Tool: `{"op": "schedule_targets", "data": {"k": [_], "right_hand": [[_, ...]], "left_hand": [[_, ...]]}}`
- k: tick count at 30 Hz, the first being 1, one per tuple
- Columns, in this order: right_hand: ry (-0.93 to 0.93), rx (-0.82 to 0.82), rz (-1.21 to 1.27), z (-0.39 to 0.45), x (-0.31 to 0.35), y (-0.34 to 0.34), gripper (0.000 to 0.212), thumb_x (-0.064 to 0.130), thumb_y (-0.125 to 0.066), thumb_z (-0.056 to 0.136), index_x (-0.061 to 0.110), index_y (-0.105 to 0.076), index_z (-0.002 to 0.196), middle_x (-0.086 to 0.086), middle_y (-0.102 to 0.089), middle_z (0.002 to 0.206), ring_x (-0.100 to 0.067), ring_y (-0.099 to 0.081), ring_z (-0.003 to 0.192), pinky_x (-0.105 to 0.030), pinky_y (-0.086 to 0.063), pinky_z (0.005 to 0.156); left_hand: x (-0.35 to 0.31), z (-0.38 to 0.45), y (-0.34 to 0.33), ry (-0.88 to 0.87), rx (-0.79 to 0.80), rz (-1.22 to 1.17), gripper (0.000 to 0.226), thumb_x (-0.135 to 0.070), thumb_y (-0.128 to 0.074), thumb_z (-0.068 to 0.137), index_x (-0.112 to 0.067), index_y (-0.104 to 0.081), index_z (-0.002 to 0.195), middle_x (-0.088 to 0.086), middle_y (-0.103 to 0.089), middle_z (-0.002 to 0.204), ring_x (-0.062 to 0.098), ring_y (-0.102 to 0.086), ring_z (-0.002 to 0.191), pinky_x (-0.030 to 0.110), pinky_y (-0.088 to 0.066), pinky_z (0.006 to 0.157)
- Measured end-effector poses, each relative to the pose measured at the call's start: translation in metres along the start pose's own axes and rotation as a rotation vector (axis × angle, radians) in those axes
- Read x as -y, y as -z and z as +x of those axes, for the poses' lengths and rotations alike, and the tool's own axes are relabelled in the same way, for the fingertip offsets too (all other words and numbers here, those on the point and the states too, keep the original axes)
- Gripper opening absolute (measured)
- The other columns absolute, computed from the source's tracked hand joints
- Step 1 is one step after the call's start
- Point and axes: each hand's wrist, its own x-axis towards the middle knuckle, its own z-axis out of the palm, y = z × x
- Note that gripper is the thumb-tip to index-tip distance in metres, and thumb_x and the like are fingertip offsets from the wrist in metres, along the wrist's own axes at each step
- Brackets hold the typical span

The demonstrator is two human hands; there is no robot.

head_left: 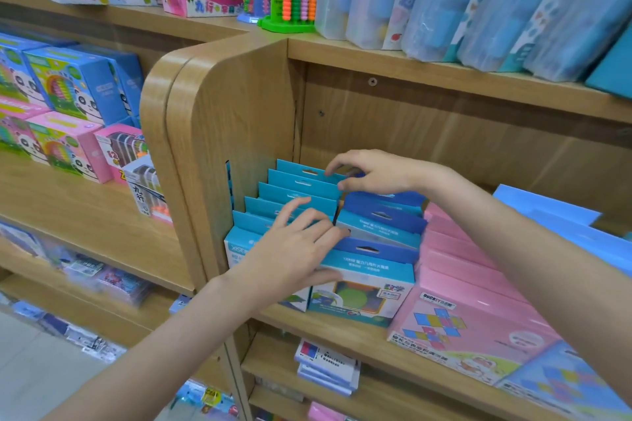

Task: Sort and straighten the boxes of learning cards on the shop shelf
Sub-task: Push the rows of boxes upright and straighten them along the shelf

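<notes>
L hand (294,249) lies spread, fingers flat over the front teal boxes (301,186), likely steadying the row so it won't tip. R hand (371,171), at 1 o'clock from it, pinches the rear box's hang-tab, prob. to pull it upright. Dark-blue boxes (379,219) stand just beside at 3 o'clock, pink boxes (458,314) beyond, all on the shelf (345,335).

I see my left hand (294,249) resting flat on the teal card boxes (301,186), right hand (372,171) pinching the back one's tab.
</notes>
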Motion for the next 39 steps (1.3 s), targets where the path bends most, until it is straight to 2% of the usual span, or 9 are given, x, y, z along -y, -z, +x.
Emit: {"op": "schedule_targets", "data": {"k": [4, 7, 13, 16, 18, 23, 28, 33, 39], "right_hand": [[-0.040, -0.176, -0.061, -0.039, 0.001, 0.010, 0.026, 0.020, -0.054, 0.092, 0.014, -0.057, 0.117, -0.005, -0.057, 0.120, -0.015, -0.055, 0.105, -0.032, -0.044, 0.095], [-0.027, -0.336, -0.089, -0.086, 0.021, 0.005, 0.023, 0.023, -0.054, 0.091, 0.013, -0.060, 0.111, 0.000, -0.064, 0.110, -0.010, -0.057, 0.100, -0.023, -0.043, 0.090], [-0.156, -0.219, -0.452, -0.123, 0.045, -0.071, 0.055, 0.053, -0.052, 0.085, 0.028, -0.035, 0.131, 0.006, -0.058, 0.114, -0.014, -0.052, 0.112, -0.035, -0.012, 0.112], [-0.155, -0.387, -0.560, -0.117, 0.039, -0.091, 0.068, 0.050, -0.077, 0.063, 0.024, -0.046, 0.117, 0.006, -0.064, 0.083, -0.014, -0.066, 0.079, -0.048, -0.040, 0.098], [-0.144, -0.461, -0.571, -0.114, 0.035, -0.095, 0.073, 0.048, -0.082, 0.056, 0.024, -0.047, 0.115, 0.007, -0.063, 0.077, -0.013, -0.065, 0.070, -0.047, -0.048, 0.088], [-0.089, -0.564, -0.653, -0.118, 0.027, -0.103, 0.067, 0.046, -0.076, 0.066, 0.022, -0.050, 0.123, 0.003, -0.064, 0.079, -0.017, -0.062, 0.073, -0.037, -0.027, 0.087], [-0.066, -0.591, -0.667, -0.122, 0.021, -0.108, 0.064, 0.046, -0.070, 0.073, 0.021, -0.044, 0.126, 0.003, -0.063, 0.088, -0.014, -0.058, 0.083, -0.037, -0.026, 0.089], [-0.056, -0.552, -0.658, -0.123, 0.015, -0.106, 0.053, 0.054, -0.041, 0.089, 0.020, -0.042, 0.130, 0.003, -0.061, 0.089, -0.012, -0.043, 0.088, -0.039, -0.027, 0.091], [-0.051, -0.521, -0.661, -0.125, 0.008, -0.106, 0.060, 0.048, -0.059, 0.081, 0.020, -0.042, 0.131, 0.004, -0.061, 0.089, -0.016, -0.061, 0.083, -0.041, -0.024, 0.097]], "left_hand": [[0.001, -0.006, 0.001, 0.053, 0.031, -0.066, 0.056, -0.059, -0.039, 0.081, -0.018, -0.046, 0.119, -0.002, -0.063, 0.100, 0.017, -0.054, 0.099, 0.038, -0.026, 0.101], [0.006, -0.015, 0.006, 0.147, 0.019, -0.170, 0.064, -0.064, -0.038, 0.080, -0.018, -0.040, 0.124, -0.003, -0.062, 0.112, 0.015, -0.051, 0.108, 0.038, -0.024, 0.103], [0.016, -0.024, 0.009, 0.155, 0.057, -0.208, 0.069, -0.066, -0.044, 0.076, -0.020, -0.040, 0.128, -0.006, -0.060, 0.115, 0.008, -0.044, 0.108, 0.031, -0.023, 0.101], [0.015, -0.022, 0.010, 0.179, 0.066, -0.195, 0.070, -0.065, -0.047, 0.074, -0.018, -0.044, 0.127, -0.004, -0.064, 0.109, 0.007, -0.042, 0.102, 0.025, -0.024, 0.094], [0.015, -0.023, 0.010, 0.176, 0.069, -0.187, 0.067, -0.062, -0.046, 0.074, -0.018, -0.045, 0.125, -0.004, -0.064, 0.111, 0.008, -0.042, 0.104, 0.026, -0.024, 0.093], [0.013, -0.023, 0.007, 0.194, 0.073, -0.190, 0.063, -0.062, -0.044, 0.075, -0.021, -0.045, 0.124, -0.005, -0.063, 0.113, 0.009, -0.041, 0.106, 0.027, -0.023, 0.093], [0.012, -0.023, 0.007, 0.192, 0.048, -0.185, 0.061, -0.060, -0.042, 0.075, -0.020, -0.047, 0.121, -0.004, -0.064, 0.111, 0.009, -0.041, 0.105, 0.027, -0.024, 0.092], [0.012, -0.024, 0.006, 0.193, 0.044, -0.186, 0.059, -0.059, -0.044, 0.075, -0.021, -0.045, 0.121, -0.003, -0.064, 0.109, 0.010, -0.042, 0.104, 0.028, -0.024, 0.092], [0.013, -0.026, 0.004, 0.167, 0.047, -0.130, 0.059, -0.062, -0.040, 0.081, -0.020, -0.045, 0.121, -0.004, -0.062, 0.107, 0.013, -0.044, 0.103, 0.030, -0.026, 0.094]]}}
